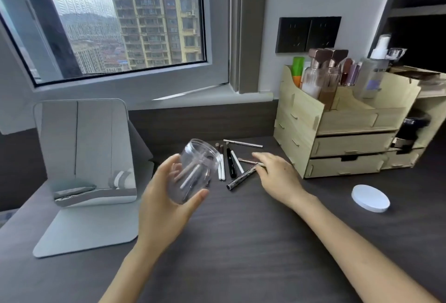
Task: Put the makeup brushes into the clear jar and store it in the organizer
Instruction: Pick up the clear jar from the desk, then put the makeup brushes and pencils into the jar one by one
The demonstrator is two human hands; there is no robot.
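Our left hand (166, 208) grips the tilted clear jar (193, 172) above the desk (241, 242); brushes inside could slide out. Our right hand (277, 174), fingers loose, touches brushes (231, 165) lying mid-desk and could scatter them.

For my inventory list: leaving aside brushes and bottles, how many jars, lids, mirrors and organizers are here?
Clear jar: 1
White lid: 1
Mirror: 1
Wooden organizer: 1
Total: 4
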